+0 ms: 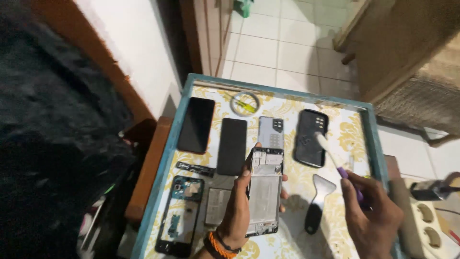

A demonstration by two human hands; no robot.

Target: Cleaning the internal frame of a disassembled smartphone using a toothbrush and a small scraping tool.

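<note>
While held, bare open phone frame [264, 192]

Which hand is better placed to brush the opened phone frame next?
Right hand: it already holds the purple-handled brush, bristles just right of the opened phone frame. The left hand is occupied gripping that frame.

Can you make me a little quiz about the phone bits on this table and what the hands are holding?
1. True or false: the left hand holds an opened phone frame up off the table.
2. What does the right hand hold? A) a purple-handled brush B) a flat metal scraper C) a black phone case
3. Fill in: the scraper lies between the phone frame and the ____ hand.

Key: 1 true; 2 A; 3 right.
</note>
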